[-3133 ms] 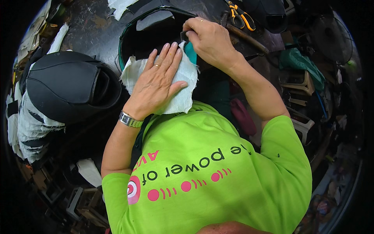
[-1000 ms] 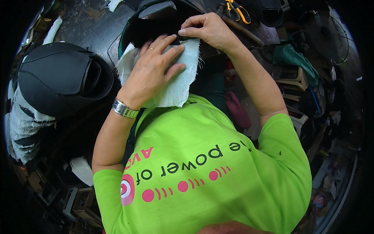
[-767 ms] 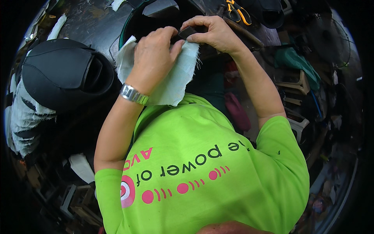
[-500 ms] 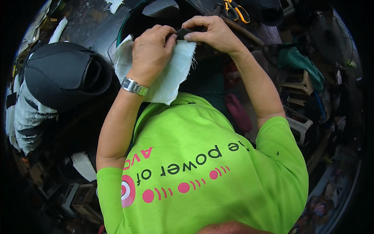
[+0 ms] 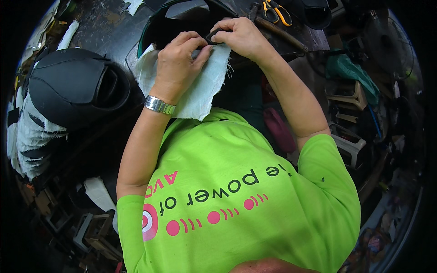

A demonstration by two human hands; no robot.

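Note:
A pale, frayed-edged cloth hangs toward my lap below a black, curved piece with a dark green edge. My left hand, with a metal watch on its wrist, lies over the cloth. Its fingers are bent and its thumb and fingertips meet the black edge. With thumb and forefinger, my right hand pinches a small fold of black material just beside the left fingertips. What lies under the left palm is hidden.
Orange-and-black scissors and a wooden-handled tool lie on the dark worktable. A rounded black stitched piece rests at left on stacked pale-edged pieces. Stools and a fan stand at right.
My right hand has shifted slightly left and turned over the black fold. The left hand has moved slightly right, its thumb lifting outward. The black piece has tipped, showing more of its opening.

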